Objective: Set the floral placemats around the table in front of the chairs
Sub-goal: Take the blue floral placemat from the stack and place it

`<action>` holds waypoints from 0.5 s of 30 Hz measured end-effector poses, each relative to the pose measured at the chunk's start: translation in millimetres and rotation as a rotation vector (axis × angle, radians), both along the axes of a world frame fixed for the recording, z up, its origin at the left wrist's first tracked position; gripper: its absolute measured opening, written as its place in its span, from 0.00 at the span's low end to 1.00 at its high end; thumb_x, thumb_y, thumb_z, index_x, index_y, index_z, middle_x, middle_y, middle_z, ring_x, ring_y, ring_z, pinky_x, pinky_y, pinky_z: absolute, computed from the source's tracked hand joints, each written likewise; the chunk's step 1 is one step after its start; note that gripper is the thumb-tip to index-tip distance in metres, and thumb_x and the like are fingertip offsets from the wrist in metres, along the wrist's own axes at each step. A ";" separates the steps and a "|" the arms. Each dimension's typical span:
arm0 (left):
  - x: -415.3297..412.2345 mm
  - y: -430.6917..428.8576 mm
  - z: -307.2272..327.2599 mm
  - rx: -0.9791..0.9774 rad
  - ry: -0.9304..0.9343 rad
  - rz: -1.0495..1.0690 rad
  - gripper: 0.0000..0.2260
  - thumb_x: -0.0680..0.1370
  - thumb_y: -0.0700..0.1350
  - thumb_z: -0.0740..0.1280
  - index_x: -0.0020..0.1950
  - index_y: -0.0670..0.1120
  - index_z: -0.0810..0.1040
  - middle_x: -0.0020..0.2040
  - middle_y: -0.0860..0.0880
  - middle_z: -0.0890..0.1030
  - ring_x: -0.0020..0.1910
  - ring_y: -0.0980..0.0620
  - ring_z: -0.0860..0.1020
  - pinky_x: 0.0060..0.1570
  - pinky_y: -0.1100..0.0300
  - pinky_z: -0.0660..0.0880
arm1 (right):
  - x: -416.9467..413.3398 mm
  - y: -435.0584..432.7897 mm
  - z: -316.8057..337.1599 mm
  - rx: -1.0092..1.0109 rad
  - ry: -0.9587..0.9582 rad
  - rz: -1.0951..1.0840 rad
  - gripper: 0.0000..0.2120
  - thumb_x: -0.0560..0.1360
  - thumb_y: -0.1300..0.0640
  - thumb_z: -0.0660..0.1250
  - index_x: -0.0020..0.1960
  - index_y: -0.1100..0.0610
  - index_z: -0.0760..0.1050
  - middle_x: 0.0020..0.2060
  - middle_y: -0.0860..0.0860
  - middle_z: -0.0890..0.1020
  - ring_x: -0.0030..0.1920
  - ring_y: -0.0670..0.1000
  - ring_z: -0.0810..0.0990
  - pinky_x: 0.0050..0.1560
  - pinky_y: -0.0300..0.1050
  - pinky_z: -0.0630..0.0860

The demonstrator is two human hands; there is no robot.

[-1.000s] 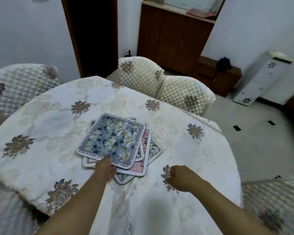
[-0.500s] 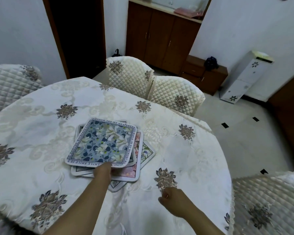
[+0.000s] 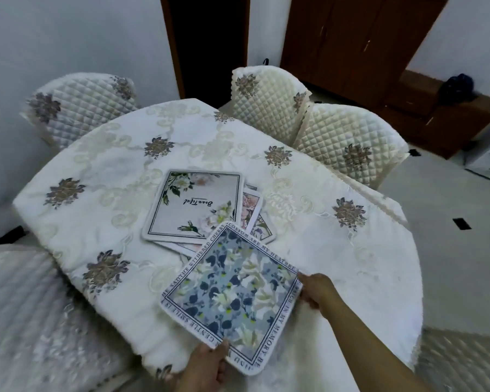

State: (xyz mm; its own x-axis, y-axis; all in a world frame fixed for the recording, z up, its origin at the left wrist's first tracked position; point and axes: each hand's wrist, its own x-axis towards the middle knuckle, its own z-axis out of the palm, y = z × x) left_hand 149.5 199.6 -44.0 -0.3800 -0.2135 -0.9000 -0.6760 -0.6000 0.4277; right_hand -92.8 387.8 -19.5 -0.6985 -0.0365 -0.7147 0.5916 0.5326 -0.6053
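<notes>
Head view: both hands pinch the blue floral placemat (image 3: 232,298), left hand (image 3: 207,366) at its 6 o'clock corner, right hand (image 3: 316,290) at 3 o'clock. It looks stiff, light and flat, so edge grips should suit.

1. The left hand (image 3: 207,363) is at the bottom middle of the frame, fingers closed on the near edge of the blue placemat (image 3: 232,292).
2. The right hand (image 3: 316,290) is at the lower right, pinching the mat's right corner.
3. The bare right arm runs down to the bottom right corner.
</notes>
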 end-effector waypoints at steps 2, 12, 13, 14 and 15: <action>4.4 24.6 2.8 -0.002 0.016 0.065 0.02 0.78 0.40 0.68 0.48 0.42 0.77 0.25 0.47 0.69 0.22 0.51 0.65 0.25 0.61 0.63 | -8.9 16.4 -13.7 0.004 -0.014 0.122 0.13 0.75 0.54 0.70 0.40 0.61 0.71 0.23 0.54 0.75 0.17 0.50 0.69 0.23 0.37 0.61; -22.4 149.8 47.4 -0.402 0.189 -0.066 0.05 0.79 0.39 0.66 0.43 0.46 0.79 0.27 0.52 0.78 0.28 0.54 0.70 0.31 0.58 0.68 | -56.8 121.7 -7.0 -0.175 0.242 0.264 0.09 0.77 0.61 0.64 0.41 0.65 0.70 0.31 0.59 0.72 0.28 0.52 0.68 0.30 0.46 0.64; -30.4 161.5 51.6 -0.409 0.205 -0.066 0.06 0.78 0.39 0.67 0.43 0.47 0.80 0.27 0.52 0.78 0.27 0.55 0.70 0.31 0.59 0.68 | -61.4 139.8 -5.1 -0.172 0.253 0.255 0.09 0.77 0.61 0.63 0.43 0.67 0.71 0.31 0.59 0.73 0.27 0.52 0.68 0.27 0.45 0.65; -38.0 173.5 54.8 -0.416 0.218 -0.073 0.06 0.78 0.39 0.67 0.43 0.47 0.80 0.27 0.53 0.79 0.27 0.56 0.71 0.31 0.59 0.69 | -66.0 158.3 -4.1 -0.165 0.265 0.243 0.09 0.78 0.61 0.63 0.44 0.67 0.71 0.31 0.60 0.74 0.26 0.52 0.68 0.25 0.43 0.65; -45.0 184.5 56.6 -0.419 0.228 -0.084 0.06 0.78 0.38 0.67 0.44 0.47 0.80 0.27 0.53 0.80 0.27 0.56 0.71 0.31 0.58 0.69 | -70.1 175.1 -4.1 -0.159 0.276 0.229 0.09 0.78 0.61 0.63 0.45 0.67 0.72 0.31 0.59 0.74 0.25 0.52 0.68 0.24 0.43 0.65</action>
